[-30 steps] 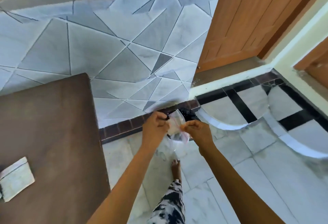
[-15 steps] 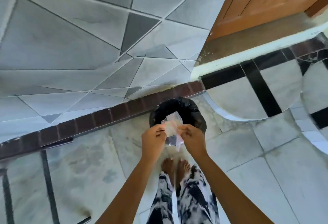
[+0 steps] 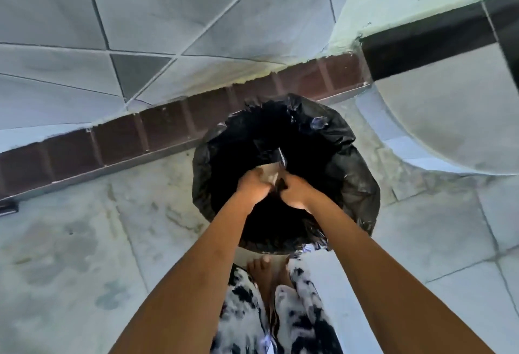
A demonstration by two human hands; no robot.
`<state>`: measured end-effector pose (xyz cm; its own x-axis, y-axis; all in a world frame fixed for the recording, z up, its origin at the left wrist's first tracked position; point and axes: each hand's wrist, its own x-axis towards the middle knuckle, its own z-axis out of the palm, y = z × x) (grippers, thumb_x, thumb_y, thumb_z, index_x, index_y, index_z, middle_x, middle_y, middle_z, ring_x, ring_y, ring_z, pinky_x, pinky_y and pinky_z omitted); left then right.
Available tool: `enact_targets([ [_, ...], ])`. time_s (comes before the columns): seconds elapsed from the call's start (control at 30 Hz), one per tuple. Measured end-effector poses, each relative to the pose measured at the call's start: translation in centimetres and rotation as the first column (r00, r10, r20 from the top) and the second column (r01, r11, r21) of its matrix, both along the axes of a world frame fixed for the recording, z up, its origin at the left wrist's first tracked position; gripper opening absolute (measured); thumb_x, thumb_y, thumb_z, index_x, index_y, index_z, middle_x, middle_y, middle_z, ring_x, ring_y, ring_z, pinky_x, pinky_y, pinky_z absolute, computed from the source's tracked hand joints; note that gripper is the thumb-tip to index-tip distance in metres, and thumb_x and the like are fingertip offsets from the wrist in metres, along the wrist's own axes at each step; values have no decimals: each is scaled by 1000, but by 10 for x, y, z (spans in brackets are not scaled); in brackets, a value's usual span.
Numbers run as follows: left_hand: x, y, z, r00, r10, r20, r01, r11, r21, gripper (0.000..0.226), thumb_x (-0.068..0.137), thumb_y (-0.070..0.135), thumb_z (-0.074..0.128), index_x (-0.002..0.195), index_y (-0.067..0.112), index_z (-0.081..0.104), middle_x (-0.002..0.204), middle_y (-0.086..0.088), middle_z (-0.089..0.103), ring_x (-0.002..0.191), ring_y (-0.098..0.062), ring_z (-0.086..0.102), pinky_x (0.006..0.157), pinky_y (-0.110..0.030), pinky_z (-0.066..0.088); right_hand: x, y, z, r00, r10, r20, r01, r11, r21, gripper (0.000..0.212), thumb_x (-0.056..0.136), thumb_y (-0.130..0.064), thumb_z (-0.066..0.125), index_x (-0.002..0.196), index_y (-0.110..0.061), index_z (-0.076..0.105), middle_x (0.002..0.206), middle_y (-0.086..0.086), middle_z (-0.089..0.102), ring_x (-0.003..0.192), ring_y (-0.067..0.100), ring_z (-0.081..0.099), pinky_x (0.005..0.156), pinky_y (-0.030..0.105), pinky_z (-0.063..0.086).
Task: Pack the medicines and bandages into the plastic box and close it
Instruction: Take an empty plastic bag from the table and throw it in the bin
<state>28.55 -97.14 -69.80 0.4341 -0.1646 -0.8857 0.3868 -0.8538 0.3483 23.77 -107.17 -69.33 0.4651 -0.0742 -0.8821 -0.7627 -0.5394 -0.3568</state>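
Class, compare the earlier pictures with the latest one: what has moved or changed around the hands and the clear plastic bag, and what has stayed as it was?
The view has closed in on the black-lined bin, and both hands have moved forward and down, over its opening. The brown table has dropped out of view. Unchanged: the left hand and right hand still pinch the small clear plastic bag between them; nothing has been let go.

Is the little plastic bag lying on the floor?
No, both hands, left hand and right hand, hold the plastic bag over the black-lined bin.
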Motion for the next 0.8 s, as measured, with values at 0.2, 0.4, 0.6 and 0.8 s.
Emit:
enact_targets([
  [0.2,9,-3,-5,995,-94,-10,95,995,29,46,87,9,58,132,10,51,131,-15,58,119,-31,55,99,-34,45,3,-10,-6,965,220,-140,-224,974,-18,74,90,-8,43,149,-11,-1,157,16,8,136,36,33,107,35,36],
  [0.4,-4,4,91,964,-27,264,35,999,-23,50,91,15,57,138,13,43,139,-10,53,127,-26,50,103,-32,41,-12,-17,94,966,-27,256,73,983,-171,51,93,-14,45,142,-13,32,144,12,45,130,29,44,104,36,40],
  [0.6,-20,16,264,821,5,571,53,995,-84,45,91,20,53,136,15,47,140,0,52,133,-16,44,111,-30,33,-37,-13,269,859,-65,508,254,915,-313,43,93,-18,47,136,-20,44,138,-1,53,127,17,49,102,31,42],
  [0.8,-49,39,447,608,-83,789,193,980,-45,48,80,27,52,124,10,58,123,-7,65,117,-27,60,102,-43,47,-66,1,443,753,84,653,222,902,-371,46,88,-20,49,134,-15,45,133,6,57,123,25,52,104,39,44],
])
